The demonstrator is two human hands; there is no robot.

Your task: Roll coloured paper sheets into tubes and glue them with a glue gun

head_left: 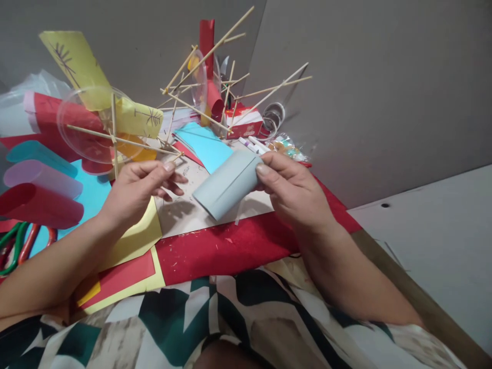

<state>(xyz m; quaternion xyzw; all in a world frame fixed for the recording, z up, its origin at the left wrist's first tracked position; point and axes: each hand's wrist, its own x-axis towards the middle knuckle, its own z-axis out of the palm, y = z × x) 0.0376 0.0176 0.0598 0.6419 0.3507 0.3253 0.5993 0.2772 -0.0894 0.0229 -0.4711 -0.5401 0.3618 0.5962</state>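
Note:
A pale grey-blue rolled paper tube [228,182], with a seam along its side, is held tilted above the work board. My right hand [294,187] pinches its upper right end between thumb and fingers. Left of the tube and apart from it is my left hand [148,179]. Its thumb and index finger are pressed together while the other fingers curl loosely. A small pale bit seems to show at the thumb tip, too small to name. Just behind that hand, wooden sticks [142,141] cross in front of a clear plastic disc [65,120] and yellow paper tubes [138,118].
Rolled red [42,205], lilac and blue paper tubes lie at left, above green-handled scissors [17,246]. Blue sheets [203,143], a red box [246,123], markers [251,144] and another stick frame [200,107] stand behind. Red cloth [230,251] covers the near edge; a wall rises behind.

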